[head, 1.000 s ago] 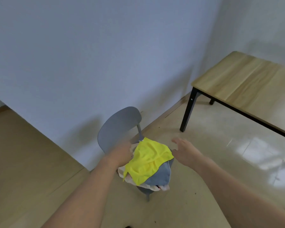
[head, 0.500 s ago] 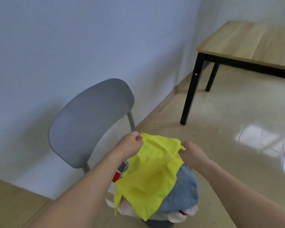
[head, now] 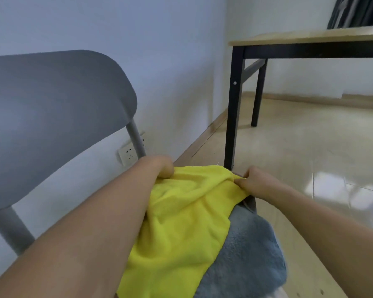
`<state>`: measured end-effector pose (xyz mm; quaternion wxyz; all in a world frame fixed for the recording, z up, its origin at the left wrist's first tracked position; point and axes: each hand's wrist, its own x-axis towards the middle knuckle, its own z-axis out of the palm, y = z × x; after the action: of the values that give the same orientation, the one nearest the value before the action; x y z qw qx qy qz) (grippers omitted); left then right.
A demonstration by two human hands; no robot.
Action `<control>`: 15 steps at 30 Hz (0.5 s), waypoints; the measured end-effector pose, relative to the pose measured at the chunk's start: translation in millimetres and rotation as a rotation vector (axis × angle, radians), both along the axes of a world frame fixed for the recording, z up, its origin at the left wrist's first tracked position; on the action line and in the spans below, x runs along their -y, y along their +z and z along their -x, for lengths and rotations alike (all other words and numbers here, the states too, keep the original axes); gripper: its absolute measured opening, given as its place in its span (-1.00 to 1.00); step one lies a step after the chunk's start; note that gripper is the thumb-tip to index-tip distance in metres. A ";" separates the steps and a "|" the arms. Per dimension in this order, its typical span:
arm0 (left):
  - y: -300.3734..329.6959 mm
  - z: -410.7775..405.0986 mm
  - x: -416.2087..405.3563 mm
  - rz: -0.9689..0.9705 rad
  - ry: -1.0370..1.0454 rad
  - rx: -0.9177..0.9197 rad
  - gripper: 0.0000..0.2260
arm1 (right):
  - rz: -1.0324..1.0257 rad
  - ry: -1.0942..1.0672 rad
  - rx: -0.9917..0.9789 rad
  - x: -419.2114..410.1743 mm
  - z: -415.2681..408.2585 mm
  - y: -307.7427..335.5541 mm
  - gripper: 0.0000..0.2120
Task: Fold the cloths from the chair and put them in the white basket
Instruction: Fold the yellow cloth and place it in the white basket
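Head view, item one of the pile: your left hand (head: 159, 167) and right hand (head: 255, 181) pinch the yellow cloth (head: 181, 222) at the far corners atop the chair (head: 52, 108) seat, folding not begun, grey cloth (head: 246, 254) waiting, white basket unseen.

Left hand (head: 159, 166) and right hand (head: 254, 181) both pinched closed, forearms extended.

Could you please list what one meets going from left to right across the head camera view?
Chair back → wall socket → left hand → yellow cloth → right hand → table.
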<state>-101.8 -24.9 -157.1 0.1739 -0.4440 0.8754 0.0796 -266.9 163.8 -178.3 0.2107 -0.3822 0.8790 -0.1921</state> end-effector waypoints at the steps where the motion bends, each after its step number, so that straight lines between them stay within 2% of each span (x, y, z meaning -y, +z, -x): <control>1: -2.0 -1.0 -0.8 0.028 0.002 -0.027 -0.68 | -0.009 -0.002 -0.021 -2.7 1.0 0.8 -0.68; 5: -0.3 -6.9 -11.9 0.170 0.016 -0.123 -0.74 | 0.005 0.023 -0.018 -10.0 -3.1 0.9 -0.71; 8: 1.8 -18.5 -16.9 0.219 0.028 -0.189 -0.83 | -0.020 0.045 -0.062 -11.9 -10.2 -2.9 -0.94; 12: 28.4 -38.1 -28.9 0.290 0.083 -0.473 -0.89 | -0.002 0.011 -0.051 -18.4 -14.3 3.5 -0.75; 15: 66.2 -55.3 -45.3 0.289 0.132 -0.684 -0.80 | 0.213 -0.099 0.091 -32.9 -21.8 36.8 -0.79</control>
<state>-46.4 20.4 -90.9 -0.1986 -0.4671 0.8546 0.1098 -245.0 196.7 -141.5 0.1989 -0.3496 0.8609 -0.3115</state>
